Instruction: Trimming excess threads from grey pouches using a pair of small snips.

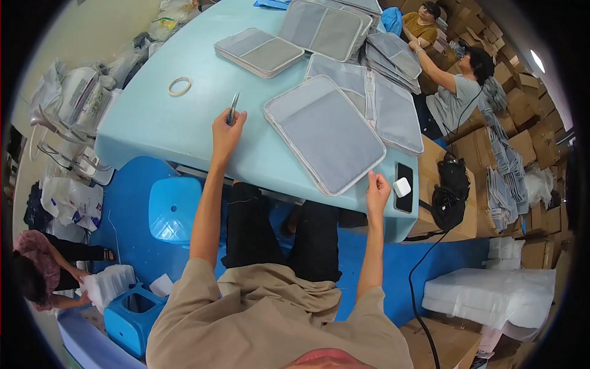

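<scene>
A slim metal tool with a pointed tip (pixel 233 106), which looks like thread snips, stands upright in my left hand (pixel 227 134), with the fingers closed around it. In front of me lies a grey rectangular zip pouch (pixel 335 138) with a mesh panel and pale piping, set at a slant with its near corner by the table edge. My right hand (pixel 377 195) is closed at the pouch's right near corner, thumb and fingertip pinching its edge. More grey pouches (pixel 396 120) lie partly under it.
Stacked pouches (pixel 326 31) cover the far side of the pale blue table (pixel 153 123). A tape roll (pixel 179 87) lies left, a phone (pixel 404 187) with a white case right. Blue stools (pixel 175 210) stand on the floor. Other people sit far right and lower left.
</scene>
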A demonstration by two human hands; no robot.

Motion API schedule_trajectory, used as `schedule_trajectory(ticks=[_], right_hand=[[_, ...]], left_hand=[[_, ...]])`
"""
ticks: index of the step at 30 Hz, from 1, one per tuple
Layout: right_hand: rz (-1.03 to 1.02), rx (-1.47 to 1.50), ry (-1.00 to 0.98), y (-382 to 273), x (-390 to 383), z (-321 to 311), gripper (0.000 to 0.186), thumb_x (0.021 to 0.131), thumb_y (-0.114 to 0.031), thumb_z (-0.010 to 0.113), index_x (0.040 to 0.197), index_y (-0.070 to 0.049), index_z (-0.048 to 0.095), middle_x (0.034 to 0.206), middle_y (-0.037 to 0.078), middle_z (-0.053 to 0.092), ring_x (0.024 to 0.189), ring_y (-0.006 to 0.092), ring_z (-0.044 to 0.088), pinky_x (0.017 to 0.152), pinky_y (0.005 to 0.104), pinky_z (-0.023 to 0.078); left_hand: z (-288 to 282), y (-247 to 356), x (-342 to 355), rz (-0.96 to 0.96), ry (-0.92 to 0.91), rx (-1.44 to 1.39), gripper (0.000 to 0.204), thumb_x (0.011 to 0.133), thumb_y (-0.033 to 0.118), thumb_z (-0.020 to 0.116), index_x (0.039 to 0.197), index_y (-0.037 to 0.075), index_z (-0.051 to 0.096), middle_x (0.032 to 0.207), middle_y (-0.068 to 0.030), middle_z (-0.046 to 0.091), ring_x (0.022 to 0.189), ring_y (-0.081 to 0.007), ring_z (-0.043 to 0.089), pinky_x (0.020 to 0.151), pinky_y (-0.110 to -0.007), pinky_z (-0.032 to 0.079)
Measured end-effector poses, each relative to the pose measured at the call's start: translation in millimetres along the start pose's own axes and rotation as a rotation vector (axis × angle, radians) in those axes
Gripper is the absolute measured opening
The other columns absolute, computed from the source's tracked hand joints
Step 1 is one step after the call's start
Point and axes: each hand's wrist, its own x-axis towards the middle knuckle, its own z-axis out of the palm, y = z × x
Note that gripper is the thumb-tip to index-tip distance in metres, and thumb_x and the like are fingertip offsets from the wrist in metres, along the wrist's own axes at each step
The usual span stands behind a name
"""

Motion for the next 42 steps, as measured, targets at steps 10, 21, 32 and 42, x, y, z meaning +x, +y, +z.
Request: schedule_trajectory(ticks=[10, 21, 32, 42], right_hand=[[0.061, 0.217, -0.108, -23.7, -7.5, -9.2, 0.039, 0.105, -0.02, 0.065, 0.071, -0.011, 0.047, 0.061, -0.006, 0.044, 0.053, 0.0042, 0.042, 0.05, 0.0236, 0.032], [0.124, 0.23, -0.053, -23.1, -6.0, -0.7, 0.036, 0.104, -0.02, 0.065, 0.074, -0.01, 0.05, 0.062, -0.004, 0.046, 0.054, 0.005, 0.043, 0.05, 0.0238, 0.034], [0.289, 0.205, -0.001, -34.7, 6.5, -2.5, 0.035, 0.104, -0.026, 0.066, 0.076, -0.009, 0.053, 0.058, -0.003, 0.048, 0.047, 0.0063, 0.047, 0.043, 0.0225, 0.033], [0.339, 0.165, 0.006, -33.2, 5.2, 2.2, 0.035, 0.105, -0.027, 0.064, 0.076, -0.01, 0.055, 0.057, -0.003, 0.049, 0.045, 0.0059, 0.047, 0.043, 0.0214, 0.034]], left_hand=[[5.0, 6.3, -3.4, -0.036, -0.002, 0.01, 0.035, 0.095, 0.024, 0.075, 0.074, 0.004, 0.054, 0.064, 0.0062, 0.041, 0.062, -0.0061, 0.035, 0.055, -0.028, 0.03], [3.8, 2.0, -2.6, -0.032, 0.017, 0.025, 0.036, 0.096, 0.023, 0.075, 0.074, 0.006, 0.053, 0.065, 0.0083, 0.039, 0.061, -0.0044, 0.033, 0.055, -0.027, 0.027], [6.6, 3.1, -0.9, -0.133, 0.005, 0.027, 0.033, 0.095, 0.021, 0.074, 0.075, 0.004, 0.055, 0.063, 0.0058, 0.039, 0.062, -0.0059, 0.036, 0.055, -0.029, 0.031], [3.7, 19.7, -2.5, -0.171, -0.039, 0.001, 0.031, 0.097, 0.018, 0.073, 0.077, 0.004, 0.054, 0.064, 0.0061, 0.038, 0.061, -0.0054, 0.034, 0.054, -0.027, 0.028]])
